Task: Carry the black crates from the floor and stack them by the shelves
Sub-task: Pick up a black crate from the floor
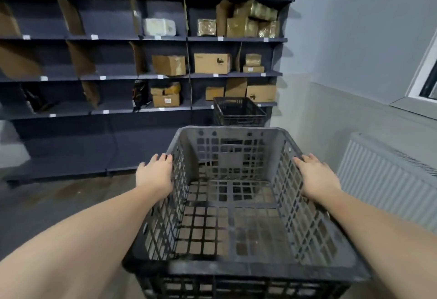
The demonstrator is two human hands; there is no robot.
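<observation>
I hold an empty black lattice crate (pixel 238 268) in front of me, raised off the floor. My left hand (pixel 155 174) presses against its left wall from outside, and my right hand (pixel 318 177) grips its right wall near the rim. Ahead, a second black crate (pixel 238 112) stands by the right end of the dark shelves (pixel 118 76), low down in front of the bottom shelf. What it rests on is hidden behind the crate in my hands.
The shelves hold cardboard boxes (pixel 212 63) and wrapped parcels (pixel 250 18). A white radiator (pixel 387 176) lines the right wall below a window sill (pixel 416 105). Bare grey floor (pixel 59 204) stretches to the left between me and the shelves.
</observation>
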